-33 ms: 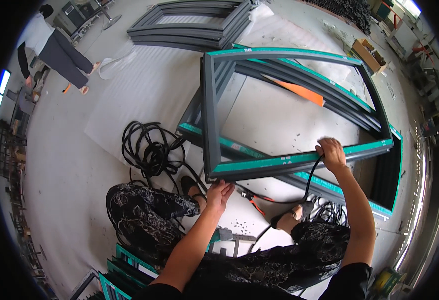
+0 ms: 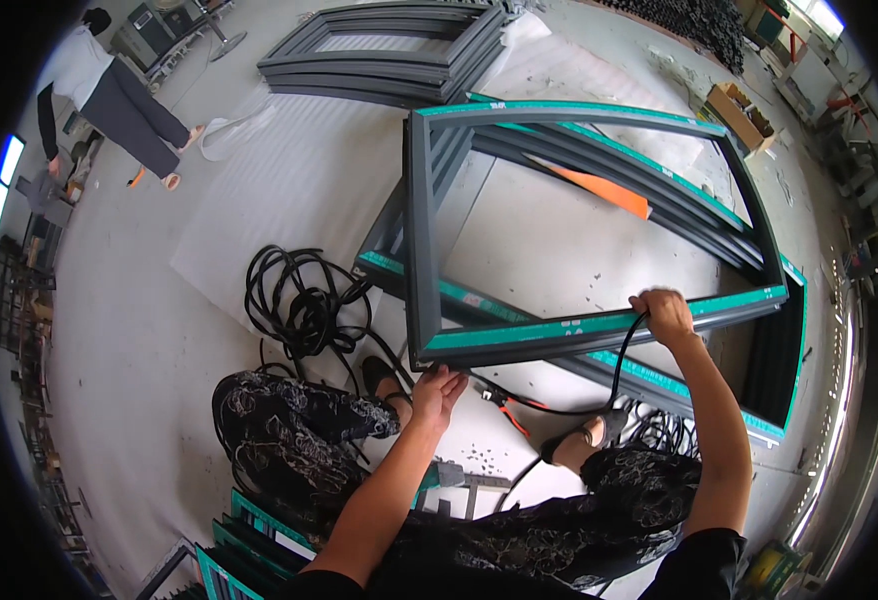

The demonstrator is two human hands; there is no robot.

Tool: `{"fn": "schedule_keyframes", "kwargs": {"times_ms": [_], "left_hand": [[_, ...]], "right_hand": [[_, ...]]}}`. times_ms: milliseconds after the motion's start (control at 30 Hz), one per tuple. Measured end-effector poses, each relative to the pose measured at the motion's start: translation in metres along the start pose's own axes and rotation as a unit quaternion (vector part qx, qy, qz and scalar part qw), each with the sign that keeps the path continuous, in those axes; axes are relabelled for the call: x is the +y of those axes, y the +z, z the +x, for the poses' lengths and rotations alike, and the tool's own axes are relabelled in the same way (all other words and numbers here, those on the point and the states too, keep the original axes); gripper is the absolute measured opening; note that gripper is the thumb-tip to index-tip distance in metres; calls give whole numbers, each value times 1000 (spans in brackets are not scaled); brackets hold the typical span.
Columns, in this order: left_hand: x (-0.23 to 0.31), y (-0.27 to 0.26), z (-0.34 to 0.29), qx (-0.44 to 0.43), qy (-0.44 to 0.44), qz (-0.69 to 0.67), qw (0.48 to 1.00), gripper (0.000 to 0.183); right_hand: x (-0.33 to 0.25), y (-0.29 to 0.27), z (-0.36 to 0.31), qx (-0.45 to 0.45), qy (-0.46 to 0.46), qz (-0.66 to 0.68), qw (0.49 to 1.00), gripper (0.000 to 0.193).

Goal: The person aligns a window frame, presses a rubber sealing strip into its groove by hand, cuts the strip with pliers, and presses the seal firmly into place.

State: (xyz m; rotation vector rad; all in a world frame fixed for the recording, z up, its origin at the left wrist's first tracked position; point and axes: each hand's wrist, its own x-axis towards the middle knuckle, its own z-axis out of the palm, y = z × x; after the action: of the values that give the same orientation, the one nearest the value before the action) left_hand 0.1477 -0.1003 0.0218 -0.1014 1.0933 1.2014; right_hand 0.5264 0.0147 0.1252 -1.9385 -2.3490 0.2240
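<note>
A dark grey rectangular frame [image 2: 421,230] with green film along its long rails lies tilted over other frames in front of me. My right hand [image 2: 667,318] is closed over its near rail, with a black rubber strip [image 2: 620,365] held at the fingers. From there the strip hangs in a curve below the rail and runs left toward the near left corner. My left hand [image 2: 438,397] is at that corner, its bent fingertips touching the underside. The frame hides part of those fingertips.
Beneath lie more green-taped frames [image 2: 793,350]. A tangled coil of black strip [image 2: 307,310] rests left on the floor. Orange-handled pliers [image 2: 507,412] lie between my feet. Grey frames [image 2: 359,75] are stacked beyond, a cardboard box [image 2: 739,115] far right. A person [image 2: 124,100] stands far left.
</note>
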Motion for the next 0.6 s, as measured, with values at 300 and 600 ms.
{"fn": "schedule_keyframes", "kwargs": {"times_ms": [300,600], "left_hand": [[68,-17,51,98,109,43,988,5],[116,-20,64,-23,45,56,997,15]], "right_hand": [[-37,36,35,60,-80,12,995,41],[-56,20,46,87,-80,116,986,22]]}}
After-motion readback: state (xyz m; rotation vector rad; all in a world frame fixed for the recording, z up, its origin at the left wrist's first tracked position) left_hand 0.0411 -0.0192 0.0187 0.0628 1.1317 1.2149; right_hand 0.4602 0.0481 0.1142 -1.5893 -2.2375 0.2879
